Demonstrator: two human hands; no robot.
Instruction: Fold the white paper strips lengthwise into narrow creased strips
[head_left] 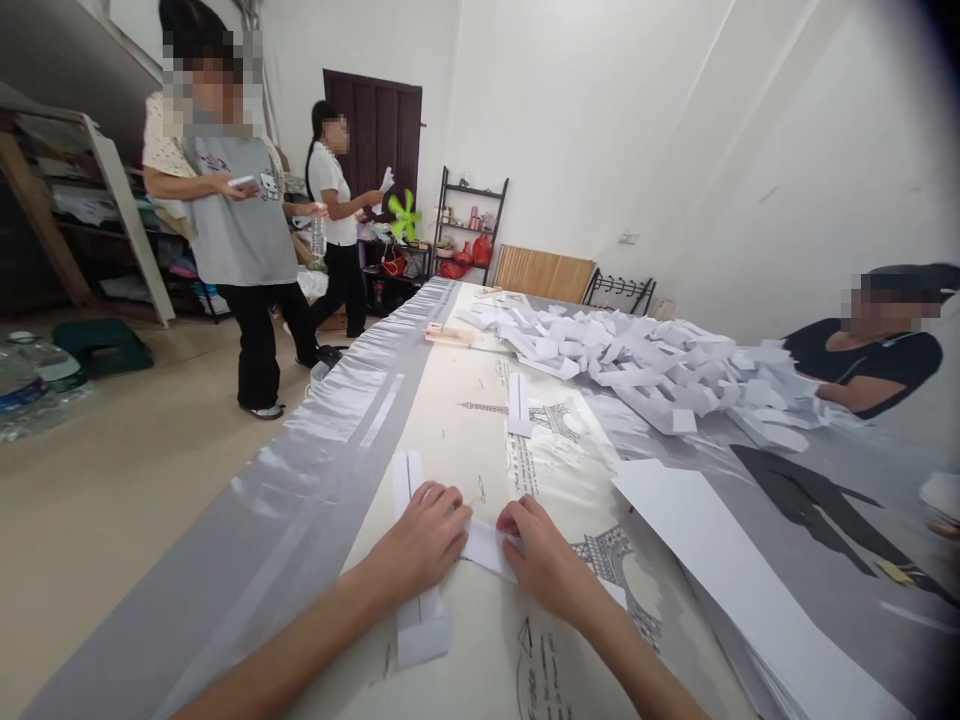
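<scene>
A white paper strip (486, 548) lies crosswise on the printed tablecloth between my two hands. My left hand (429, 535) has its fingers curled together over the strip's left end. With thumb and bent fingers, my right hand (546, 560) grips the strip farther right, and part of the strip shows past that hand. Beneath my left hand and wrist, a folded white paper piece (422, 642) runs lengthwise, its middle hidden. Another folded paper piece (519, 405) rests ahead of my hands.
At right is a stack of white paper sheets (705, 530). Beyond it spreads a large heap of folded papers (637, 360). Dark cloth (802, 500) lies near a seated person (862, 360). Two people stand left of the table, one holding a bottle (319, 235).
</scene>
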